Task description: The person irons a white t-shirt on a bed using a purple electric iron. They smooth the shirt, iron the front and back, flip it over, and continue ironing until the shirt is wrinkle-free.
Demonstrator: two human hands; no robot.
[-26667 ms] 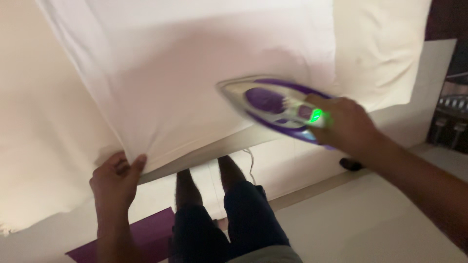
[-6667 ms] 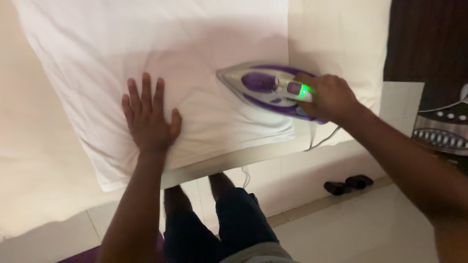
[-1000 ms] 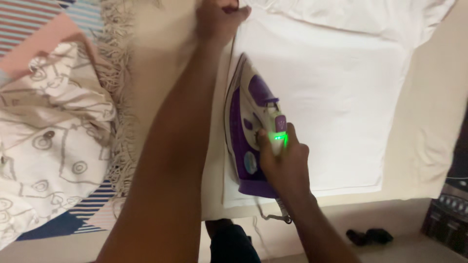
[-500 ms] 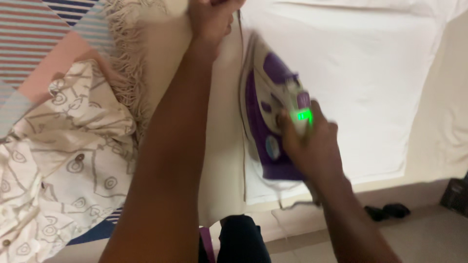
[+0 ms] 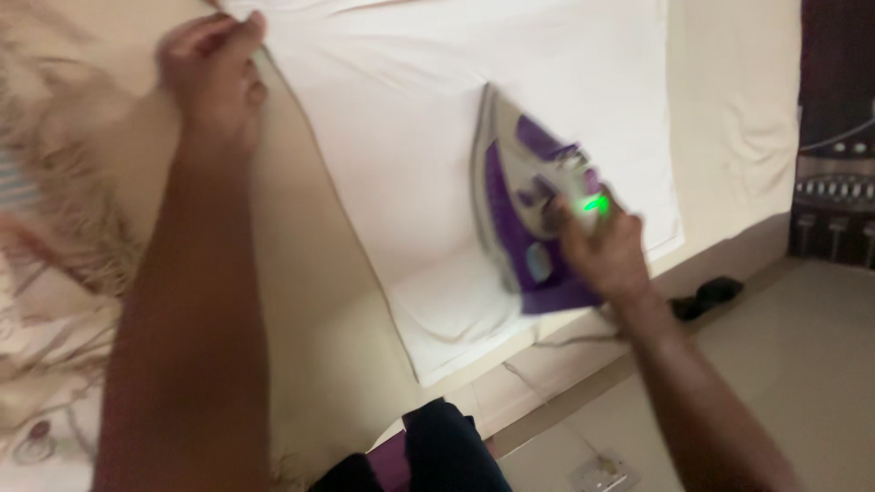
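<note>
A: Count of items in view?

B: One iron (image 5: 529,214), one white cloth (image 5: 428,137), two hands. Left hand (image 5: 211,73) at upper left of the frame; right hand (image 5: 602,251) right of centre. Two dark shoes (image 5: 706,296) lie on the floor at lower right, close together.

A: State of each grip?

B: Left grip pressed together, pinching the cloth's left edge near its upper corner. Right grip wrapped around the iron's handle, pressed tight on it.

A: Position of the iron?

B: Centre-right of the frame, soleplate down on the cloth, tip toward the top of the frame, heel near the cloth's lower edge.

A: Its appearance?

B: Purple and white body, one green light (image 5: 596,204) lit on the handle just above the fingers. A small pale oval label sits on the purple flank near the heel; blurred. A cord (image 5: 583,339) trails from the heel.

A: The cloth?

B: White, spread flat on a cream surface (image 5: 310,301), running from top of frame to lower centre.

A: Anything else?

B: Fringed fabric (image 5: 64,210) at far left, blurred. A dark patterned panel (image 5: 834,173) at the right edge.
</note>
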